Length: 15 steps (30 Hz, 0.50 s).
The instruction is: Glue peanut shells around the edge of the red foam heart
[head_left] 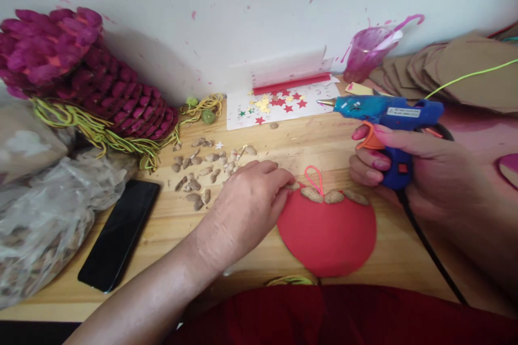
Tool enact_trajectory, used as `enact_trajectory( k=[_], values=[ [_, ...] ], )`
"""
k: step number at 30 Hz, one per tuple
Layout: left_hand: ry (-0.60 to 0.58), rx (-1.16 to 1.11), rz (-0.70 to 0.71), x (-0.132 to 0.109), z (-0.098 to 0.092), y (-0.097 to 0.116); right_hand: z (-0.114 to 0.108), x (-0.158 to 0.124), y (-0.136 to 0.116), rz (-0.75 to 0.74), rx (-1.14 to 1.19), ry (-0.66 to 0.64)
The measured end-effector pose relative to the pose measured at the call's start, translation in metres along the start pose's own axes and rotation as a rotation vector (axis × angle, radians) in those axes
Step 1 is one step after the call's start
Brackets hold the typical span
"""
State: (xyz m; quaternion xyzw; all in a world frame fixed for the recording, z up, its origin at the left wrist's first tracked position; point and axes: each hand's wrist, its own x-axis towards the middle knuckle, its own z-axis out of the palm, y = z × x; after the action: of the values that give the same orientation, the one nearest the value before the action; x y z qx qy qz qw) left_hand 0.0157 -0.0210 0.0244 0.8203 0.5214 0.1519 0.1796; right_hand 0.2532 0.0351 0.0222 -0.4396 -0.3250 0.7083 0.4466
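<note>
A red paper disc [326, 237] lies on the wooden table [170, 226] in front of me, with a pink loop [314, 177] and three almond shells [334, 197] stuck along its top edge. My left hand [246, 210] rests beside the disc's upper left edge, its fingertips pinched on another shell [292, 186] there. My right hand [399, 172] grips a blue glue gun [384, 113] above and to the right of the disc, one finger on the orange trigger, the nozzle pointing left. Its black cord [429, 248] runs down toward me.
Loose shells [202, 172] are scattered left of my hand. A black phone [120, 234] and plastic bags [44, 215] lie at the left. Magenta shell ornaments [81, 75] with yellow cords, a star sticker sheet [279, 103], a pink-stained cup [366, 54] and cardboard pieces [453, 70] line the wall.
</note>
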Motion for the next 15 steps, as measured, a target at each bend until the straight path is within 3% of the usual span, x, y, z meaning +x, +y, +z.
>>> enact_trajectory(
  k=[7,15],
  values=[
    [0.141,0.072,-0.031,0.001,-0.018,-0.011,-0.002,0.000,0.000,-0.011,0.001,-0.002],
    [0.070,0.027,-0.041,-0.001,-0.018,-0.015,-0.003,0.000,0.000,-0.003,-0.023,0.002]
  ],
)
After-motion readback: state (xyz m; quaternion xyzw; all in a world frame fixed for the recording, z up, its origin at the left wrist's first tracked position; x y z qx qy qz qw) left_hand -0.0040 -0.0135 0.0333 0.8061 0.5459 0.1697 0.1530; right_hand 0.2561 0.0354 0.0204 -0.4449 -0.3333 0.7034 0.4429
